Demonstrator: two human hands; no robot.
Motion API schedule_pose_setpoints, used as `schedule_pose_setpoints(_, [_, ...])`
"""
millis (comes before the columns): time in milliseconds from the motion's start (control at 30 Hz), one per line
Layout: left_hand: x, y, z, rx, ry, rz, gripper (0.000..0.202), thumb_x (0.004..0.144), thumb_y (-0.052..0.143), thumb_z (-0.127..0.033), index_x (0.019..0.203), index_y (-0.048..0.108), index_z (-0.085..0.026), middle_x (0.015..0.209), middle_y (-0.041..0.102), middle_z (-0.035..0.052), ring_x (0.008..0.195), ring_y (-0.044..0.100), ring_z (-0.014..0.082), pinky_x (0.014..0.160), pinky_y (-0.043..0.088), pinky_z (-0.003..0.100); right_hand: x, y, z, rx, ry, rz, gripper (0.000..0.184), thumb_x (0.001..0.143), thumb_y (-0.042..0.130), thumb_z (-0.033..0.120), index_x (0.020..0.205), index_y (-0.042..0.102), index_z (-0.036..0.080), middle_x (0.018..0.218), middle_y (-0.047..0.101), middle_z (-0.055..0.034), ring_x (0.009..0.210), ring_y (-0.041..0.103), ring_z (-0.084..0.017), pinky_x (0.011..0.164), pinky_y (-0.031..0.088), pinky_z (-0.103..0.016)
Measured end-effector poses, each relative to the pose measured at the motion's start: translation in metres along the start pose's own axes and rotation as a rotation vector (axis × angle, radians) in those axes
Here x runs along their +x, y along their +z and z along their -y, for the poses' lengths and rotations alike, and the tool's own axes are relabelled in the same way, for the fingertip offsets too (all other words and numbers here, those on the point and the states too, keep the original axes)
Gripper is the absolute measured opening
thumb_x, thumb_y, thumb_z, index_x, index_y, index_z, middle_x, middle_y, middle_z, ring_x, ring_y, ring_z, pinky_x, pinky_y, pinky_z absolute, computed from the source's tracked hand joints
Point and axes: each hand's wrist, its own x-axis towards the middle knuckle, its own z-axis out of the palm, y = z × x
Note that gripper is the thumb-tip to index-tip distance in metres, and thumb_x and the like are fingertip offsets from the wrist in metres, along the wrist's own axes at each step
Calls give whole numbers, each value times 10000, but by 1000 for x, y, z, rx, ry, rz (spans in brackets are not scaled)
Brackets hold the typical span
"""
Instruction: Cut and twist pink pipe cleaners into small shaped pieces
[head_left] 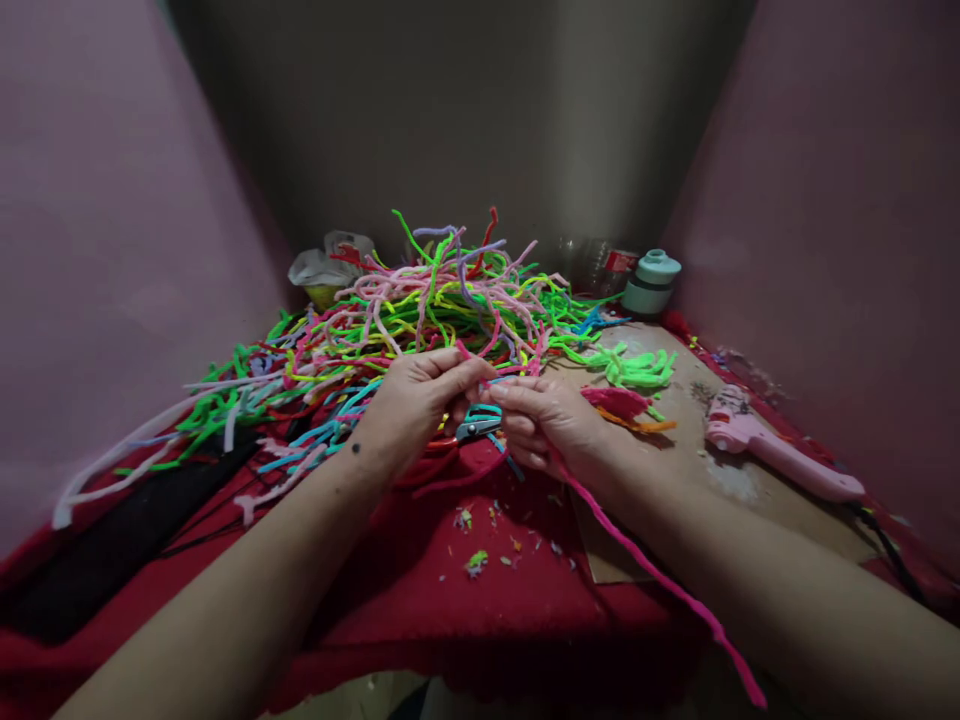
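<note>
My left hand [420, 395] and my right hand [544, 425] meet at the centre of a red cloth [480, 600], fingers pinched together on a pink pipe cleaner [645, 565] that trails down to the lower right past my right forearm. Just behind the fingers rises a big tangled pile of coloured pipe cleaners [427, 310]. A pair of teal-handled scissors [478, 422] lies on the cloth between and under my hands.
A pink glue gun [772, 450] lies on a cardboard sheet [712, 470] at the right. Green and pink bent pieces [634, 375] sit near it. A mint jar [651, 282] and crumpled plastic [330, 265] stand at the back. Pink walls close both sides.
</note>
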Motion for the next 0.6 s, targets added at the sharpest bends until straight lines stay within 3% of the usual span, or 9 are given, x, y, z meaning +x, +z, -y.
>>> schedule_pose_setpoints(100, [4, 1, 4, -190, -48, -137, 200, 780, 590, -332, 729, 587, -139, 528, 511, -29, 432, 442, 56, 408, 335, 167, -1, -1, -2, -30, 67, 57, 158, 745, 632, 294, 729, 557, 156, 426, 351, 102, 312, 245, -32, 287, 266, -159])
schedule_pose_setpoints(333, [15, -12, 5, -643, -126, -246, 148, 796, 558, -191, 675, 575, -109, 557, 562, 15, 388, 437, 28, 364, 333, 116, -2, -2, -3, -45, 114, 100, 143, 786, 579, 257, 826, 596, 122, 419, 392, 93, 303, 260, -35, 288, 311, -166])
schedule_pose_setpoints(500, [21, -28, 5, -700, -138, -402, 210, 835, 489, -140, 654, 581, -89, 539, 560, 20, 372, 426, 13, 356, 327, 98, -3, 2, -4, -28, 167, 112, 136, 793, 545, 208, 815, 606, 89, 417, 440, 76, 282, 290, -42, 270, 313, -177])
schedule_pose_setpoints(600, [22, -34, 4, -699, -109, -410, 183, 833, 510, -159, 675, 583, -100, 553, 571, 15, 386, 451, 21, 373, 360, 109, -3, 3, -4, -18, 151, 108, 132, 792, 553, 215, 817, 604, 96, 409, 437, 79, 286, 283, -38, 274, 300, -165])
